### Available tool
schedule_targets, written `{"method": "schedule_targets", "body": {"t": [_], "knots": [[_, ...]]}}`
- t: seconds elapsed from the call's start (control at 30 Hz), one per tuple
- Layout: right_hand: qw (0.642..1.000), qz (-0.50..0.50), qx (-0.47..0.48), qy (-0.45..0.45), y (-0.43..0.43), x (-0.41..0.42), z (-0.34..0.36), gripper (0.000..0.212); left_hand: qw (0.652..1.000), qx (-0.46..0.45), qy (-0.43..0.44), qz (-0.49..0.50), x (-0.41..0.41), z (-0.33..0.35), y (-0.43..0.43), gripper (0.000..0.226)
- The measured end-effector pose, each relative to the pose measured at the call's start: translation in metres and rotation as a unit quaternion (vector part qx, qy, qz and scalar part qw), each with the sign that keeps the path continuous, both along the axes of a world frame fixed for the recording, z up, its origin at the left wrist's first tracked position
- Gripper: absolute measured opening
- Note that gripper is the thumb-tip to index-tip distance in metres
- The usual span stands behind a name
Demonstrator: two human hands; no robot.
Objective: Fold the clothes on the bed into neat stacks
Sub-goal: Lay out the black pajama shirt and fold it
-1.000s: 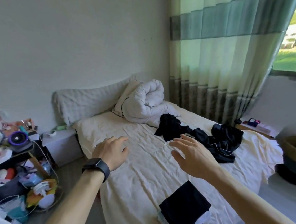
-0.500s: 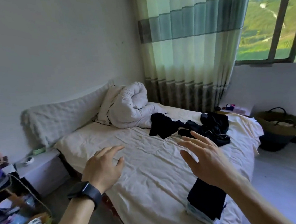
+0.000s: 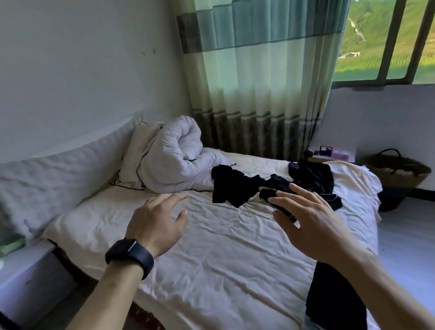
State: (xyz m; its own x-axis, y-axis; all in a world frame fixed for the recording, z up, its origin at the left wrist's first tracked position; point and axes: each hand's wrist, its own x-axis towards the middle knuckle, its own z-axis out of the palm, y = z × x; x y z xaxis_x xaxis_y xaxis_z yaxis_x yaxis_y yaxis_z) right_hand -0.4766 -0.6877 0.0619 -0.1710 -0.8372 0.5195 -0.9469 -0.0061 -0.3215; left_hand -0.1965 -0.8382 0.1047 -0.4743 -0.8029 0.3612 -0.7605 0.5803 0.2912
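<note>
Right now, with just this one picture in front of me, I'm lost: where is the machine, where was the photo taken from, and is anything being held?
There is no machine here, only a person's two bare hands. The picture comes from a wide-angle camera worn on the person's head, looking forward and down, so you see the arms from their own viewpoint. The left hand, with a black watch on its wrist, and the right hand reach out over the bed with fingers spread. Neither holds anything. On the pale sheet lie a loose heap of black clothes at the far side, a folded dark garment at the near edge, and a rolled white duvet. A basket sits on the floor beyond.
</note>
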Motion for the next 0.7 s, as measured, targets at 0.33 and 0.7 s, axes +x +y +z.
{"method": "schedule_targets", "body": {"t": [0.33, 0.7], "knots": [[0.992, -0.073, 0.091, -0.054, -0.123, 0.029, -0.046, 0.052, 0.994, 0.065, -0.056, -0.063, 0.005, -0.057, -0.168, 0.04], [0.946, -0.236, 0.19, -0.115, -0.236, 0.077, -0.093, 0.041, 0.95, 0.146, -0.137, -0.238, -0.052, -0.138, -0.34, 0.041]]}}
